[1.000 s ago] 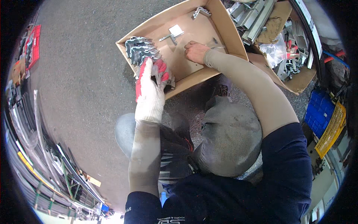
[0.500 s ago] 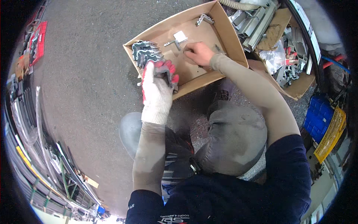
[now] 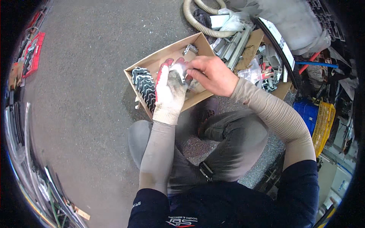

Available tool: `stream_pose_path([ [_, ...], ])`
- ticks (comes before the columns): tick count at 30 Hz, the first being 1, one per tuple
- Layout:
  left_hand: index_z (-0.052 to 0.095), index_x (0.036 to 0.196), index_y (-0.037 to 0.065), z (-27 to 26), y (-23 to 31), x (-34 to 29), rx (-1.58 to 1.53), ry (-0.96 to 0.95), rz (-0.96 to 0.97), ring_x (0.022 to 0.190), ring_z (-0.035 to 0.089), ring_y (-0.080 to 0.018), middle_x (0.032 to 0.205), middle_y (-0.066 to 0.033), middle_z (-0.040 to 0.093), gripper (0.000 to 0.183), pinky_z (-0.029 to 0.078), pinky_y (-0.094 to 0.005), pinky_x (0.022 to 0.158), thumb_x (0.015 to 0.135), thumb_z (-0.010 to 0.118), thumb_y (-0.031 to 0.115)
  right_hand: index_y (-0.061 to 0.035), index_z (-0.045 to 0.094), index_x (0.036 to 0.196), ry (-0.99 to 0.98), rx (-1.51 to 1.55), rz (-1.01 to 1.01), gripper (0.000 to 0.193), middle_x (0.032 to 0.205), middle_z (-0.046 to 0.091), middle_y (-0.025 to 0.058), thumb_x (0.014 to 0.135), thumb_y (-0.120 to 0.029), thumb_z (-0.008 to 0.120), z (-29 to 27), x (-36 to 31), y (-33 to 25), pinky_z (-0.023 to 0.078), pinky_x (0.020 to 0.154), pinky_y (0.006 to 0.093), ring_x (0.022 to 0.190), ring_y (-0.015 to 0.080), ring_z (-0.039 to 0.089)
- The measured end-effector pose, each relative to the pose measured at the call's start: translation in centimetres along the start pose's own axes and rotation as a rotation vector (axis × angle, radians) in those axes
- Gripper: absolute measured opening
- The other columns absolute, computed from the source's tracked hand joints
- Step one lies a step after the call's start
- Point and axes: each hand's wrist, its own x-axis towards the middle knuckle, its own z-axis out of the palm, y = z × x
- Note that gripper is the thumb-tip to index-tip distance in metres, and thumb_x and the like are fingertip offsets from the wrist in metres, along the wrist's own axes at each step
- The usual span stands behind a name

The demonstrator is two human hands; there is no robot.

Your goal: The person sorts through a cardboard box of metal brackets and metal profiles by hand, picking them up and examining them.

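My left hand, in a white glove with red on the fingers, is over the open cardboard box. Its fingers curl round a small silvery metal piece, partly hidden. From the right comes my bare right hand, thumb and forefinger pinched together against that piece. Whether something smaller sits in the pinch cannot be seen. Along the box's left side stands a row of several zigzag metal brackets. A lone metal corner bracket lies near the far corner of the box.
Right of the box lie metal profiles and a box of loose parts with a clear plastic bag. A ribbed hose curls behind. Blue and yellow crates stand right; long bars lie left.
My left hand has lifted away from the bracket row toward the right. My right hand has come up from inside the box to meet it. The view has shifted.
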Motion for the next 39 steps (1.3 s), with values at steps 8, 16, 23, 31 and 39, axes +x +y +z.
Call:
stream_pose_path([
  [8,0.048,0.132,0.009,1.8,0.2,0.4,-0.043,0.022,0.105,0.129,0.051,-0.0342,0.138,-0.0188,0.052,0.041,0.041,-0.0493,0.109,0.1,0.06,0.031,0.0,0.071,0.099,0.115,0.014,0.316,0.015,0.089,0.07,0.0182,0.088,-0.009,0.067,1.6,-1.2,-3.3,0.055,0.074,0.0372,0.081,0.0308,0.07],
  [16,0.05,0.127,0.013,1.7,-0.4,0.8,-0.027,0.016,0.22,0.126,0.053,-0.0311,0.135,-0.0142,0.055,0.037,0.043,-0.0485,0.107,0.095,0.067,0.021,0.0006,0.072,0.101,0.215,-0.028,0.388,0.016,0.087,0.07,0.0149,0.09,-0.01,0.069,2.7,-1.9,-3.0,0.052,0.066,0.0348,0.075,0.0259,0.068],
  [23,0.05,0.123,0.015,1.6,-0.5,0.9,0.038,0.053,0.314,0.117,0.058,-0.0266,0.127,-0.0114,0.06,0.032,0.051,-0.0462,0.097,0.095,0.066,0.017,0.0017,0.071,0.106,0.24,-0.25,0.188,0.019,0.085,0.071,0.0158,0.091,-0.01,0.069,3.7,-1.8,-1.8,0.052,0.065,0.032,0.069,0.0225,0.068],
  [31,0.054,0.119,0.011,0.9,-1.0,1.7,0.078,0.088,0.397,0.105,0.062,-0.021,0.117,-0.0092,0.061,0.028,0.055,-0.0396,0.088,0.095,0.067,0.012,0.0026,0.072,0.106,0.222,0.334,0.613,0.021,0.088,0.072,0.0149,0.093,-0.013,0.066,3.9,-1.7,-1.3,0.052,0.074,0.0345,0.079,0.0225,0.068],
  [39,0.051,0.121,0.008,2.0,-1.4,1.1,0.053,0.099,0.424,0.103,0.063,-0.0207,0.111,-0.0095,0.062,0.032,0.054,-0.0362,0.087,0.094,0.069,0.011,0.0035,0.071,0.104,0.284,0.372,0.638,0.021,0.082,0.071,0.0131,0.093,-0.014,0.067,5.0,-2.3,0.6,0.051,0.068,0.0316,0.074,0.0164,0.065],
])
